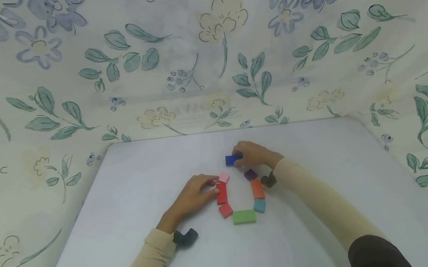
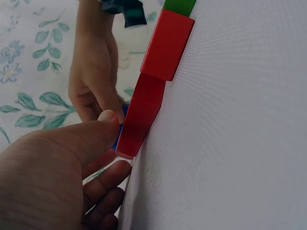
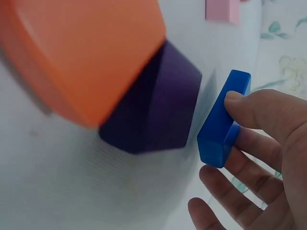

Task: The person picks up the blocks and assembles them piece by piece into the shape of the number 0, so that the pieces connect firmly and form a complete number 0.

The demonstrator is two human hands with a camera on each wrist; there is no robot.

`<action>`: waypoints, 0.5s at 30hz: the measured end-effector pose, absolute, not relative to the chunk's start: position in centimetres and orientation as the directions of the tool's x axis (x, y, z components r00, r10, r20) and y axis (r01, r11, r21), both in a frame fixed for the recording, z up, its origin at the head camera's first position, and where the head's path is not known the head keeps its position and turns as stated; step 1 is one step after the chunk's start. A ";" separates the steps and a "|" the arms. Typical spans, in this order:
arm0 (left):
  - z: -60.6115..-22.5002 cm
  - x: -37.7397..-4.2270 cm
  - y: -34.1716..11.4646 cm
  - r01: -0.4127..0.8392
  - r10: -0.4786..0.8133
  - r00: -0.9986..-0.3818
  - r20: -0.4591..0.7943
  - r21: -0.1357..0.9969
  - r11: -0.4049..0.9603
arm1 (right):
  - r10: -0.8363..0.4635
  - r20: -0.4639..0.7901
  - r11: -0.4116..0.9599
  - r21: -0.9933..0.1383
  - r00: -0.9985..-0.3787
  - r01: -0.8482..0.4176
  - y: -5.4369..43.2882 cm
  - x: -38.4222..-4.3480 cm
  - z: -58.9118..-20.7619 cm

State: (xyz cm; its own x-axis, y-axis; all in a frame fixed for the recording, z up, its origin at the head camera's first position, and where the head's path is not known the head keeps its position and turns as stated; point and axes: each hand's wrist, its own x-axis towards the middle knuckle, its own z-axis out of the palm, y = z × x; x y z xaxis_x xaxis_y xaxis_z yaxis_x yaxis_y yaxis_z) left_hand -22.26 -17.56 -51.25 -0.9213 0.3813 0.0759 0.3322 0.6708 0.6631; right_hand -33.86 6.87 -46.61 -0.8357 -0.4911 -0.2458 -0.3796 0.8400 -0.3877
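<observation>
My right hand [image 1: 255,153] pinches a blue rectangular block [image 1: 230,160] between thumb and fingers, beyond the far end of a U-shaped row of blocks. The right wrist view shows the thumb on the blue block's broad face, with a purple block [image 3: 165,103] close by. My left hand [image 1: 193,194] is at the row's left side. Its relaxed fingers reach a small pink block [image 1: 224,177], and its thumb lies at the edge of a long red block [image 1: 222,193]. In the left wrist view the thumb partly hides its index finger.
Right of the gap stands an orange block [image 1: 257,188], with a teal block [image 1: 260,206] below it. A green block [image 1: 244,217] closes the near end, beside a smaller red block [image 1: 226,211]. All lie on a white table [image 1: 144,165]; flowered cloth [image 1: 195,97] hangs behind.
</observation>
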 end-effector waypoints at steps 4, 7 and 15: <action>-51.2 -22.2 -17.6 0.336 0.381 -0.921 0.082 0.663 0.669 | -0.514 -0.253 0.829 -0.391 -0.820 -0.399 6.9 -33.3 -46.3; -51.1 -22.2 -17.6 0.348 0.386 -0.918 0.096 0.662 0.664 | -0.519 -0.245 0.826 -0.392 -0.819 -0.406 7.0 -32.9 -46.3; -51.0 -22.2 -17.5 0.341 0.386 -0.919 0.083 0.659 0.670 | -0.514 -0.261 0.833 -0.381 -0.817 -0.402 7.3 -31.8 -46.1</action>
State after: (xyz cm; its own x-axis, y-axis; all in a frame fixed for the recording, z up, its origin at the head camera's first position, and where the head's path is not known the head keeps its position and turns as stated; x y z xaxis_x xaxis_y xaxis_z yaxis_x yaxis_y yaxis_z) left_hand -22.21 -17.48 -51.02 -0.9188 0.3858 0.0828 0.3409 0.6702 0.6593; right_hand -31.77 7.28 -46.14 -0.8172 -0.5137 -0.2615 -0.4016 0.8328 -0.3810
